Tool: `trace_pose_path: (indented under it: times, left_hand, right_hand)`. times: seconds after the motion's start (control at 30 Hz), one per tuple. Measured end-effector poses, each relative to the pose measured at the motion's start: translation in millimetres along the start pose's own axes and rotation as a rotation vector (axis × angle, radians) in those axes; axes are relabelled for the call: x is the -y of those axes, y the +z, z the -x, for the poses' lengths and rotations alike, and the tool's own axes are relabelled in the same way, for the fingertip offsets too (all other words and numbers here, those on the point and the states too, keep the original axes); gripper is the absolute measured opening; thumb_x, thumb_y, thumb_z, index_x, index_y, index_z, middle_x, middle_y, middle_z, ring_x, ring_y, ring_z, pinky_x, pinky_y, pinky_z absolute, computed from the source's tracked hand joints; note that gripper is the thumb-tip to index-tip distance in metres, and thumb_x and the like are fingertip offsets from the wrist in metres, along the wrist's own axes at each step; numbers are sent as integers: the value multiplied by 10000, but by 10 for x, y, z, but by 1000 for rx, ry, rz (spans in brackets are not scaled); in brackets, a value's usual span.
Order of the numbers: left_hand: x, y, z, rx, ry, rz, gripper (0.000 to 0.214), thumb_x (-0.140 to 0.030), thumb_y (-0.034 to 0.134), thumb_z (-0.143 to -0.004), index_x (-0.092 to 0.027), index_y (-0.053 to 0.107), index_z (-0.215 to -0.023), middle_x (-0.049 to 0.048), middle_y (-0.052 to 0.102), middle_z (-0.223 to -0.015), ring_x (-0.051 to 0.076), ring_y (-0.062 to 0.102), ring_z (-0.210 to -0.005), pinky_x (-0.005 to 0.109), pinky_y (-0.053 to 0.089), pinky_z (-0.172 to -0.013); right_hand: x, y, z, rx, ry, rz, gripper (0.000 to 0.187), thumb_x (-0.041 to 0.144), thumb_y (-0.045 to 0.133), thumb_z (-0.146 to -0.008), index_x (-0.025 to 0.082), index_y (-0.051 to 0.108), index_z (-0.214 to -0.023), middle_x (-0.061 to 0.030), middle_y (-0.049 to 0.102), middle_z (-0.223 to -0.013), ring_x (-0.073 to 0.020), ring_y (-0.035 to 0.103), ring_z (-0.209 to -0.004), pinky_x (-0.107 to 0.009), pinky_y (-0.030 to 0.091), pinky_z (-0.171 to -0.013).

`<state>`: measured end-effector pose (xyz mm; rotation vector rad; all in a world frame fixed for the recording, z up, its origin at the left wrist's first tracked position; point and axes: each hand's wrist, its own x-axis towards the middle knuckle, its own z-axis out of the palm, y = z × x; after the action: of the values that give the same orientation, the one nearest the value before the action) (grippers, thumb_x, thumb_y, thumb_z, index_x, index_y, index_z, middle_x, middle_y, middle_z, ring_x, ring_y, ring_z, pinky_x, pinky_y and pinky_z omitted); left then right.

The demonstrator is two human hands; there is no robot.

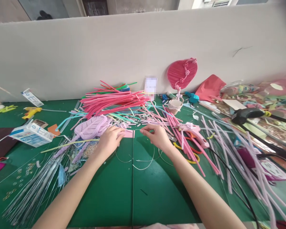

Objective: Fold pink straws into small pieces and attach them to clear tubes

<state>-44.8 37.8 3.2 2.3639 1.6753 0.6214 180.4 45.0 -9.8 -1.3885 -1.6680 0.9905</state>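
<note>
My left hand [111,140] rests on the green mat [124,190], its fingers closed on a small pink rectangular piece [128,134]. My right hand [157,135] is close beside it to the right, thumb and fingers pinched together on something thin that I cannot make out. Thin wire loops [143,160] lie on the mat just below both hands. A lilac leaf shape made of pipe cleaners [91,127] lies left of my left hand. A pink glue gun [195,133] lies right of my right hand.
A heap of pink pipe cleaners [112,100] lies behind the hands. Lilac pipe cleaners [240,159] spread at right, silver wires [35,187] at lower left. A white carton [30,134], a yellow glue gun [31,111], a pink leaf fan [182,73] and a black glue gun [248,115] stand around. A grey partition wall [85,51] closes the back.
</note>
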Motion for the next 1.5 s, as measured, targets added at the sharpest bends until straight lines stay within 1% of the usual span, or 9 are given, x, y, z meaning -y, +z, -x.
trace_pose_path:
  times: [0.1, 0.33, 0.5, 0.6, 0.77, 0.9, 1.13, 1.23, 1.5]
  left_hand:
    - [6, 161, -254, 81, 156, -139, 186, -187, 628, -836, -170, 712, -1001, 98, 688, -990, 272, 565, -990, 374, 446, -857]
    - [-23, 304, -487, 78, 195, -141, 101, -111, 613, -819, -169, 694, -800, 78, 679, -799, 243, 583, -836, 343, 429, -763]
    - [-20, 38, -379, 22, 199, -70, 122, -163, 602, -850, -205, 713, -823, 55, 720, -883, 222, 624, -874, 322, 443, -803]
    - [-96, -193, -293, -87, 198, 130, 113, -218, 620, -856, -222, 708, -926, 25, 729, -890, 177, 658, -789, 276, 469, -754]
    - [-429, -575, -156, -127, 251, 345, 256, -211, 658, -830, -245, 664, -1084, -11, 727, -831, 143, 675, -760, 241, 492, -752]
    - [-613, -749, -181, -5, 96, 660, 353, -282, 688, -810, -228, 611, -1150, -4, 713, -776, 152, 682, -683, 243, 530, -650]
    - [-596, -559, -222, 192, -89, 1079, 301, -433, 666, -820, -163, 633, -947, 6, 658, -716, 105, 611, -577, 221, 527, -582]
    - [-627, -437, -130, 91, -124, 1126, 260, -403, 678, -818, -162, 654, -913, -1, 632, -751, 110, 626, -651, 230, 550, -647]
    - [-592, -345, -81, 4, -231, 1179, 248, -388, 689, -800, -164, 697, -906, -23, 580, -673, 48, 456, -366, 182, 390, -317]
  right_hand:
    - [-9, 32, 4, -1, -24, 38, 238, 426, 614, -798, 213, 718, -817, -6, 704, -719, -100, 485, -395, -255, 387, -448]
    - [-61, 31, 1, -19, -127, 141, 194, 377, 600, -836, 230, 726, -828, 9, 715, -727, -117, 533, -480, -265, 432, -560]
    - [-89, 45, -1, -90, -232, 312, 148, 299, 653, -822, 219, 740, -912, -53, 711, -875, -214, 640, -814, -328, 479, -738]
    - [0, 67, 36, -168, -343, 224, 258, 314, 704, -795, 229, 711, -1039, -74, 688, -991, -239, 627, -965, -366, 484, -850]
    - [338, 121, 155, -153, -474, -161, 166, 309, 674, -836, 247, 702, -988, -32, 721, -974, -172, 660, -866, -300, 518, -762]
    - [550, 111, 188, -196, -522, -296, 90, 283, 667, -841, 236, 714, -902, -21, 740, -870, -161, 672, -774, -291, 533, -707]
    - [593, -5, 111, -351, -473, -249, 90, 286, 654, -839, 224, 716, -823, -25, 740, -820, -167, 678, -741, -297, 551, -685]
    - [583, -50, 108, -397, -429, -214, 103, 285, 639, -845, 215, 713, -838, -25, 743, -836, -161, 681, -749, -285, 554, -684]
    - [627, -208, 96, -227, -577, 165, 186, 194, 547, -877, 242, 722, -921, -31, 736, -881, -181, 673, -805, -310, 529, -714]
